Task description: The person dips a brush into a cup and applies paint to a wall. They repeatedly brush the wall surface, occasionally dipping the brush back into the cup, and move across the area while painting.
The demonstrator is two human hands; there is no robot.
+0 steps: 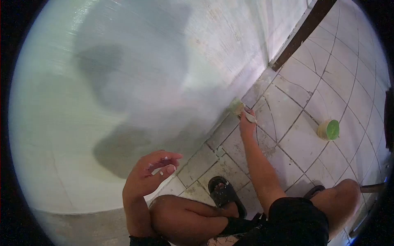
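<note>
My right hand [247,119] is closed around the handle of a paintbrush [237,106]. The brush's pale green bristles touch the base of the white wall [156,90], where it meets the tiled floor. Raised in front of the lower wall, my left hand [158,170] is empty, its fingers curved and apart, with white specks on the fingertips. A small round tub [328,130] with bright green inside stands on the tiles to the right.
Cracked, stained floor tiles [295,123] spread to the right. A dark wooden post [303,35] rises beside the wall's far end. My bent knees and a black sandal [223,192] are below. A wooden piece [372,188] juts in at the right edge.
</note>
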